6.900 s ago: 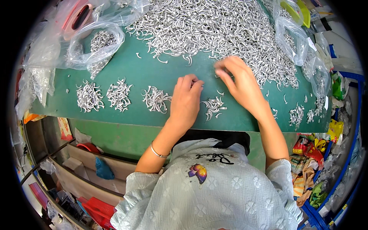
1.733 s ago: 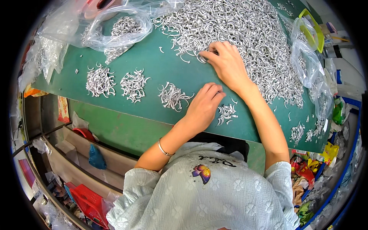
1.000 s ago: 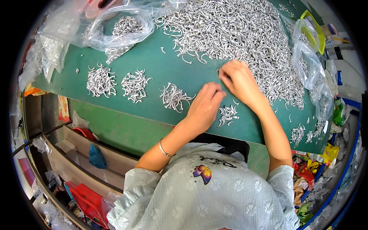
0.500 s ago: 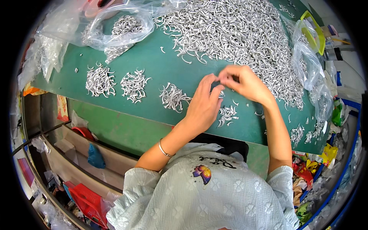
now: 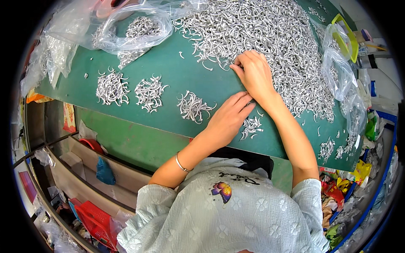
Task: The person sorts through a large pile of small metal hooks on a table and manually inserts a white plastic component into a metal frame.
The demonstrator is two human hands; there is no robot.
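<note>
A big heap of small silver curved metal pieces (image 5: 270,29) covers the far right of the green table (image 5: 168,63). My right hand (image 5: 255,76) is at the heap's near edge, fingers bent down and thumb beside them; whatever they grip is hidden. Nearer to me, my left hand (image 5: 230,120) lies low over the table with its fingers together and curled, its fingertips close under my right wrist. What it holds does not show. A small cluster of the pieces (image 5: 251,126) lies just right of it. To its left sits a small pile of the same pieces (image 5: 193,106).
Two more small piles, one in the middle (image 5: 149,93) and one farther left (image 5: 112,87), line the table. A clear plastic bag (image 5: 139,40) with pieces stands at the back left. At the right are a yellow-green basket (image 5: 348,38) and scattered pieces (image 5: 327,148).
My right hand has moved away from my left fingertips, up to the heap's edge. My left hand has stayed nearly in place, its fingers now lower and closer together.
</note>
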